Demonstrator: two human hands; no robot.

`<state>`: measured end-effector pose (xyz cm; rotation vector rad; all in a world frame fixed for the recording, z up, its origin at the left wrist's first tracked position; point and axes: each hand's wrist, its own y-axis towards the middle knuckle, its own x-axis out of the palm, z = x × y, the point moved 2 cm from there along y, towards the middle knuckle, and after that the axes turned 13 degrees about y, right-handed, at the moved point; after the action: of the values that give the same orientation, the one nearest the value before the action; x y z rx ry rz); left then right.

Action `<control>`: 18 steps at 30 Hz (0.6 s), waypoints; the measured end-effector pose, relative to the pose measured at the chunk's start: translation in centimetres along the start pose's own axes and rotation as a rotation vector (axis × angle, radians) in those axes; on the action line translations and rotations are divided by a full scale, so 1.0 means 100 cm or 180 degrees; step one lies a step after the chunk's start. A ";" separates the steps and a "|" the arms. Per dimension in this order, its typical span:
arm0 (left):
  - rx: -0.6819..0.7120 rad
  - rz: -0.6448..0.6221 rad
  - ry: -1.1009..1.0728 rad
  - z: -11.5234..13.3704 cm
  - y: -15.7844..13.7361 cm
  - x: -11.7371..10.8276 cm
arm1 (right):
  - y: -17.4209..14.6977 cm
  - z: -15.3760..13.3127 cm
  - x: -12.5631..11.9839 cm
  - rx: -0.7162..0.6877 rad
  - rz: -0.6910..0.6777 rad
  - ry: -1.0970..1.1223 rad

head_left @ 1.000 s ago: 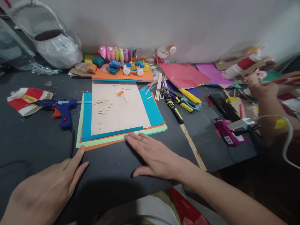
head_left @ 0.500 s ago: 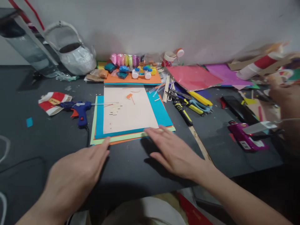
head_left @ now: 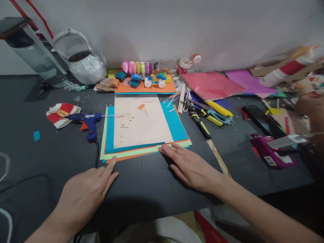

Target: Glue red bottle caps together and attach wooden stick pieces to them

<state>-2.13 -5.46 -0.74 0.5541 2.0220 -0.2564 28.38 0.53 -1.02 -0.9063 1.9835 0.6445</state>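
A stack of coloured paper sheets (head_left: 178, 123) lies in front of me, blue over orange and light green, with a pale sheet (head_left: 144, 126) on top. Tiny stick pieces (head_left: 125, 123) and an orange scrap (head_left: 141, 106) rest on the pale sheet. With its index finger stretched out, my left hand (head_left: 86, 190) touches the stack's front left edge; its other fingers are partly hidden. My right hand (head_left: 188, 165) lies with fingers extended at the front right edge. Neither hand holds anything. A blue glue gun (head_left: 91, 123) lies left of the stack, its nozzle end on a red-and-white wrapper (head_left: 63, 114).
Pliers (head_left: 199, 125), a yellow cutter (head_left: 218, 107) and wooden sticks (head_left: 181, 98) lie right of the stack. Clay packs (head_left: 135, 77) and a silver pot (head_left: 87, 69) stand behind. Another person's hand (head_left: 312, 108) is at far right, near a purple power strip (head_left: 273, 152).
My left hand has moved slightly, its index finger now pointing onto the paper edge. My right hand stays at the front edge. The whole view has shifted a little.
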 end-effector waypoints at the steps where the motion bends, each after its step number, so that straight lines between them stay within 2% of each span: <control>1: -0.0038 -0.0012 0.0007 -0.002 -0.004 0.002 | -0.011 0.006 -0.004 0.0098 0.0062 -0.0067; 6: -0.0163 -0.0017 -0.0035 -0.012 -0.020 0.014 | -0.058 0.028 -0.019 0.0521 0.0318 -0.0354; 10: -0.0354 0.0093 0.0020 -0.018 -0.021 0.007 | -0.066 0.027 -0.031 0.0565 0.0454 -0.0648; 13: -0.0547 0.0382 0.0130 -0.013 -0.008 -0.010 | -0.041 0.008 -0.028 0.0322 0.0653 -0.0655; 14: -0.0487 0.0513 0.0085 -0.009 -0.001 -0.016 | -0.027 -0.001 -0.022 0.0206 0.0620 -0.0522; 16: -0.0122 0.0689 -0.0122 0.004 0.015 -0.024 | 0.005 -0.020 -0.004 -0.0156 0.0313 -0.0118; 18: 0.0135 0.0600 -0.0270 0.016 0.028 -0.024 | 0.035 -0.036 0.016 -0.0520 -0.0001 0.0149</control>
<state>1.44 -4.33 0.67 0.7435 1.8719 -0.2055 23.29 -0.46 -0.21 -1.0280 1.9936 0.8010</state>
